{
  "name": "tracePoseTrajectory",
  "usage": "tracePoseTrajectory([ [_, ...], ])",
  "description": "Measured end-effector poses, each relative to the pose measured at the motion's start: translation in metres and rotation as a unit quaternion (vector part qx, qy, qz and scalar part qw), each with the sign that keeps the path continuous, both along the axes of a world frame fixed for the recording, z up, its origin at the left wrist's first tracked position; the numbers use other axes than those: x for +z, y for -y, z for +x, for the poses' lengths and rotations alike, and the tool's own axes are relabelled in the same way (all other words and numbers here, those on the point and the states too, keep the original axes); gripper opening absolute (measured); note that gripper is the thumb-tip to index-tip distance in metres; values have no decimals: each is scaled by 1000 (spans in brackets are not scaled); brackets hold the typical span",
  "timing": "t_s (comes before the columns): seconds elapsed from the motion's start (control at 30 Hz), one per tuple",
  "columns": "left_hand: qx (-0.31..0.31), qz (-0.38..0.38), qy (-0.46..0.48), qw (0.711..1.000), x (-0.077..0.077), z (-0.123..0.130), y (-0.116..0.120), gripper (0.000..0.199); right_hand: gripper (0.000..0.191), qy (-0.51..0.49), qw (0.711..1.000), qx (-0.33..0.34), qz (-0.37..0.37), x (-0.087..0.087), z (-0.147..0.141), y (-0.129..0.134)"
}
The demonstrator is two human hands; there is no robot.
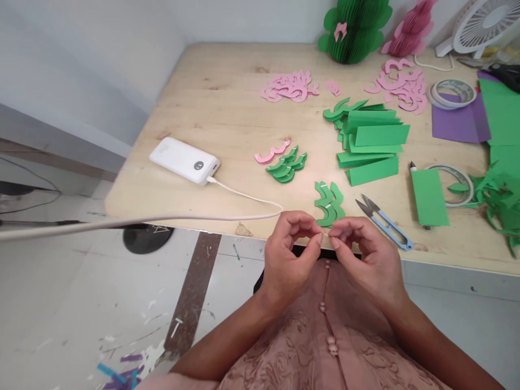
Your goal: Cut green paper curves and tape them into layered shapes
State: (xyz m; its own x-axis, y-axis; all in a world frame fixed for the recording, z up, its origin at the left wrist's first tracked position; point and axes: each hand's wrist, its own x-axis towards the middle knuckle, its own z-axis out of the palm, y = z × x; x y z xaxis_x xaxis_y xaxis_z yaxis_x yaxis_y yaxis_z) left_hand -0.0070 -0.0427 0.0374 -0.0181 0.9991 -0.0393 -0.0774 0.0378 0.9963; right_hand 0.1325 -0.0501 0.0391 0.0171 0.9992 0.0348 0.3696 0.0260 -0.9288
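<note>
— The fingers (pixel 314 250) of the left hand (pixel 286 257) are pinched, thumb to index, and the right hand (pixel 371 260) mirrors them.

— Pinched on what?

— A tiny pale sliver (pixel 325 234), too small to identify, spans the gap from one set of fingertips to the other. It is held up at the near edge of the table (pixel 227 108), in front of the person's brown top (pixel 309 336).

— What lies just past the hands?

— A cluster of green scalloped pieces (pixel 329 203). To its right rest blue-handled snips (pixel 388 225), and farther right a green card (pixel 430 197) covers part of a tape roll (pixel 470 188).

— And leftward?

— A white power bank (pixel 181 158) with a white cable (pixel 247 196) plugged in. Between it and the folded green papers (pixel 379 135) sit a second green cluster (pixel 286 165) and a pink wavy strip (pixel 270 154).

— Farther back?

— Two piles of pink cut-outs (pixel 290 86), left and right. Behind those stand a green honeycomb shape (pixel 357 32), a pink honeycomb shape (pixel 412 30) and a white fan (pixel 483 27).
</note>
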Motion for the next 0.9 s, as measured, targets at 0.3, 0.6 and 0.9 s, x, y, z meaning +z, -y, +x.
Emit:
tracePoseTrajectory([
  [0.3, -5, -7, -1, 1000, 1, 0, 0, 19, 18, 0, 1000, -11, -8, 2, -5, -2],
  [0.6, 3, -11, 1, 1000, 1, 1, 0, 19, 18, -6, 1000, -15, -2, 2, -5, -1],
  [0.9, -5, -17, 2, 1000, 1, 1, 0, 19, 20, -9, 1000, 0, -4, 3, -7, -2],
])
